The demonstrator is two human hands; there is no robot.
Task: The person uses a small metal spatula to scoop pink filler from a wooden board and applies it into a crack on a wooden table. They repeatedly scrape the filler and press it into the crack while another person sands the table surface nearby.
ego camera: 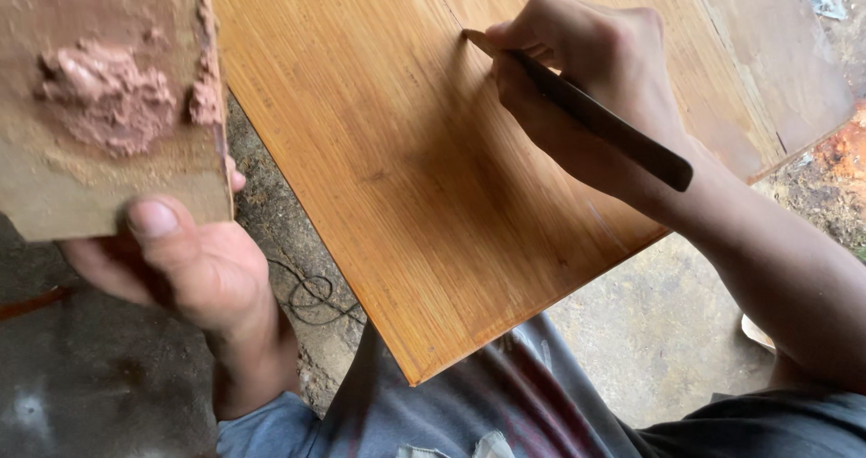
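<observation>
My left hand [185, 264] grips a small flat board [108, 183] at the upper left, thumb on its lower edge. A lump of pinkish-brown putty [106, 96] sits on that board. My right hand [586, 79] is closed around a thin dark stick-like tool [595, 115]. The tool's tip touches a large orange-brown wooden panel [397, 178] close to a seam line at the top. The panel rests across my lap and slopes away to the upper right.
Grey concrete floor [667, 332] lies under the panel. A loose dark wire [316, 296] curls on the floor beside the panel's left edge. Orange debris [843, 151] and rubble lie at the far right. My grey trousers [451, 413] show at the bottom.
</observation>
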